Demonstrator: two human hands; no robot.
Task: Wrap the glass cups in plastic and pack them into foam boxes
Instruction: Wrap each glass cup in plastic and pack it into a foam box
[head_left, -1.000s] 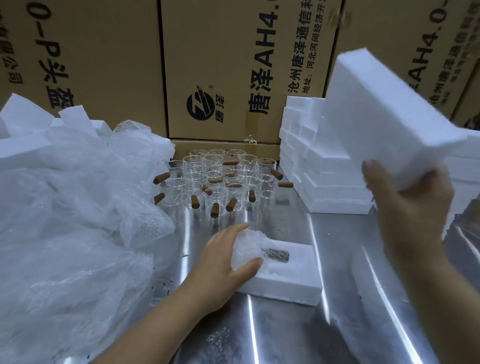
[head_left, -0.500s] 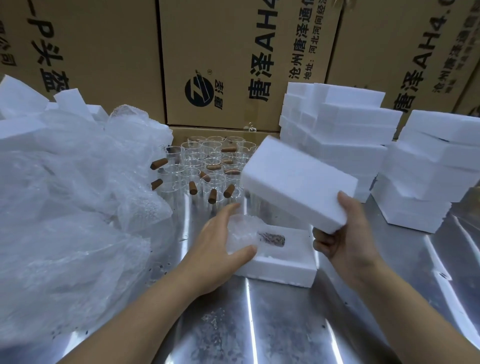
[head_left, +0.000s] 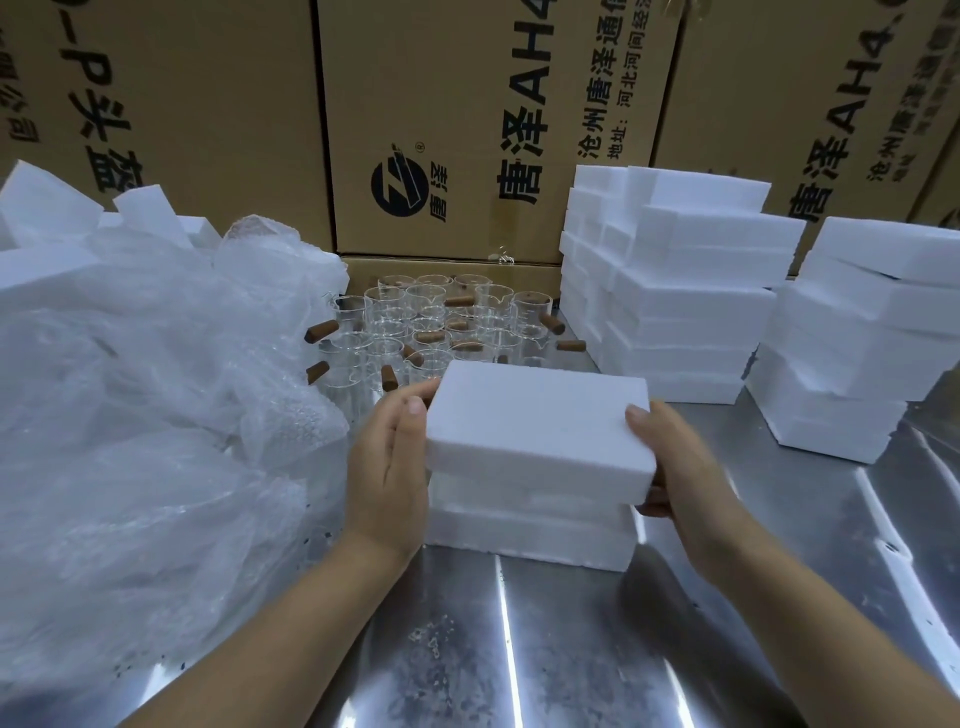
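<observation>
Glass cups with brown wooden handles (head_left: 431, 322) are standing bare in a cluster at the back of the shiny steel table (head_left: 519, 649), well apart from both hands, so most of the job looks undone. The step in hand appears to be closing one box. A white rectangular foam lid (head_left: 540, 415) is hovering just above a matching white foam base (head_left: 530, 540), slightly skewed and not yet seated. Whatever is lying inside the base is hidden under the foam lid.

The left hand (head_left: 387, 478) is gripping the lid's left end, thumb on the top edge and fingers reaching behind the far corner. The right hand (head_left: 675, 467) is clasping the right end, thumb on top and fingers curling underneath. The next move is probably squaring the lid over the base and pressing it down evenly.

Crumpled clear plastic sheets (head_left: 156, 415) are lying just left of the left hand, and stacks of white foam blocks (head_left: 675, 312) are standing behind to the right.
</observation>
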